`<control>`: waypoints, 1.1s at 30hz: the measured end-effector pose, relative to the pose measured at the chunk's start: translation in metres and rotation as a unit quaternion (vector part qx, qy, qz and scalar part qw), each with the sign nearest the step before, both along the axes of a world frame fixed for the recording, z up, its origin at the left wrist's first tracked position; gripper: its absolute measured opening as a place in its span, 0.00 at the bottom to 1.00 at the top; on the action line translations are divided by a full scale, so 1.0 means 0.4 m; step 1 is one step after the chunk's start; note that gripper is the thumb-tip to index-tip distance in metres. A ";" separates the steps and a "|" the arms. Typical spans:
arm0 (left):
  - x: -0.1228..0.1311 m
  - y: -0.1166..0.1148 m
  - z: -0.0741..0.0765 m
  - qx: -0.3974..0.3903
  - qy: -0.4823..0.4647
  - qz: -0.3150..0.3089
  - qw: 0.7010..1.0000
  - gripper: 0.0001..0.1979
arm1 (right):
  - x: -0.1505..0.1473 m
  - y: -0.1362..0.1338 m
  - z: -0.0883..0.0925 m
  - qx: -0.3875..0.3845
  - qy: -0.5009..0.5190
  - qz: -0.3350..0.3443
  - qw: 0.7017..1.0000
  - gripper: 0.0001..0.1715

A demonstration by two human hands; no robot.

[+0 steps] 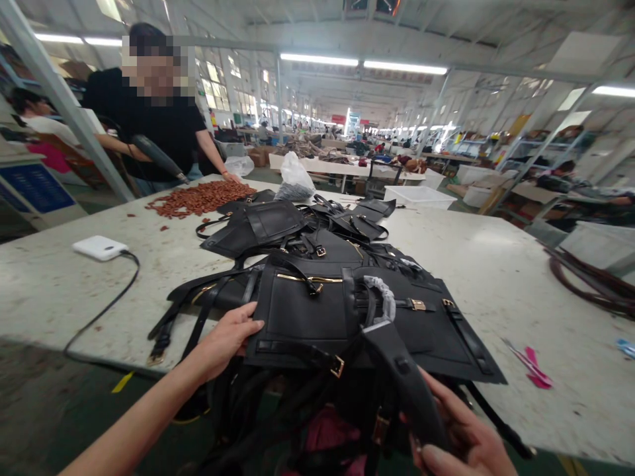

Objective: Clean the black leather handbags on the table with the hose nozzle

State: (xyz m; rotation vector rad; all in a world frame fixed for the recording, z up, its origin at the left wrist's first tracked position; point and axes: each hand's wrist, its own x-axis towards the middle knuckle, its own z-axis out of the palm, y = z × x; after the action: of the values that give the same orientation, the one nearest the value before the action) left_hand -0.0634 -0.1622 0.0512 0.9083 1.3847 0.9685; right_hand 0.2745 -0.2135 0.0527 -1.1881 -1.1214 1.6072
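A flat black leather bag piece (302, 314) with a gold zip, buckles and straps lies at the table's near edge. My left hand (225, 340) is closed on its left edge, thumb on top. Black straps hang below it over the edge. My right hand (459, 426) is wrapped around a black handheld tool (404, 370) with a wide, flat, pale-tipped nozzle. The nozzle points up and left, over the bag piece, close to a bag handle (384, 297) wrapped in clear plastic. Whether the tip touches the leather I cannot tell.
More black bag pieces (272, 225) are heaped behind. A pile of small brown pieces (203, 198) lies before a co-worker (149, 125) holding a dark tool. A white power bank (100, 247) with a cable is left; small scissors (518, 357) and a pink item (536, 370) lie right.
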 end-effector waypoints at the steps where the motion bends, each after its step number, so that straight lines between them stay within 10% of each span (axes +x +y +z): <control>1: 0.001 -0.003 0.000 -0.004 0.003 0.002 1.000 0.23 | -0.024 0.004 0.008 -0.007 0.023 0.048 0.999 0.40; 11: 0.030 -0.023 0.011 -0.044 -0.008 -0.017 0.999 0.22 | -0.262 0.044 -0.013 -0.049 0.064 0.302 0.950 0.40; 26: 0.040 -0.026 -0.021 -0.053 -0.146 -0.016 0.988 0.21 | -0.252 0.036 0.011 -0.035 0.021 0.274 0.961 0.41; 30: 0.004 -0.004 -0.035 0.013 0.063 0.048 0.997 0.32 | -0.220 0.044 0.005 -0.056 0.052 0.222 0.972 0.40; 33: -0.002 0.052 -0.047 0.181 0.346 0.092 0.916 0.38 | -0.192 0.071 -0.001 -0.026 0.050 0.138 0.989 0.40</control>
State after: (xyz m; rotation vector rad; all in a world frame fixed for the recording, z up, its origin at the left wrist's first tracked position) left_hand -0.0641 -0.1412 0.0324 1.5186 1.9452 1.1229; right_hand 0.1976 -0.1852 0.0525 -1.0066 -1.2259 1.8939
